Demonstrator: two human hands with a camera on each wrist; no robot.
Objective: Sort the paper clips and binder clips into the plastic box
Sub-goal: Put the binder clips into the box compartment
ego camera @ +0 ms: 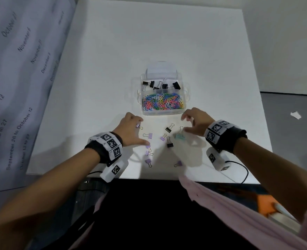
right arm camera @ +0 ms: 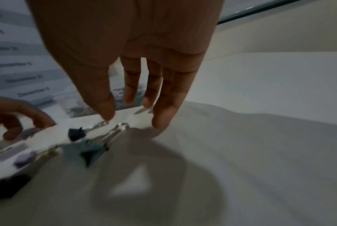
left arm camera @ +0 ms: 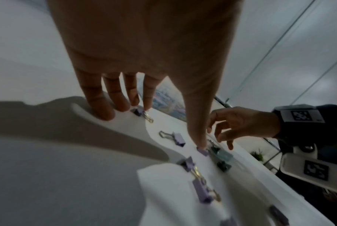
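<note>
A clear plastic box (ego camera: 186, 91) stands mid-table. Its back section holds black binder clips (ego camera: 160, 85) and its front section colored paper clips (ego camera: 162, 102). Several loose binder clips lie in front of it, among them a purple one (ego camera: 147, 135), two black ones (ego camera: 169, 128) (ego camera: 169, 143) and a teal one (ego camera: 180, 135). My left hand (ego camera: 141, 131) (left arm camera: 163, 126) is spread low over the left clips. Its fingertips are by a small purple clip (left arm camera: 138, 111) and its thumb by another (left arm camera: 202, 150). My right hand (ego camera: 184, 124) (right arm camera: 132, 117) hovers with its thumb above the teal clip (right arm camera: 86, 151), holding nothing.
A large printed calendar sheet (ego camera: 13, 87) hangs along the left of the white table (ego camera: 149, 42). A torn paper scrap (ego camera: 296, 115) lies on the grey surface to the right. More purple clips (ego camera: 148, 161) (ego camera: 178, 163) lie near the table's front edge.
</note>
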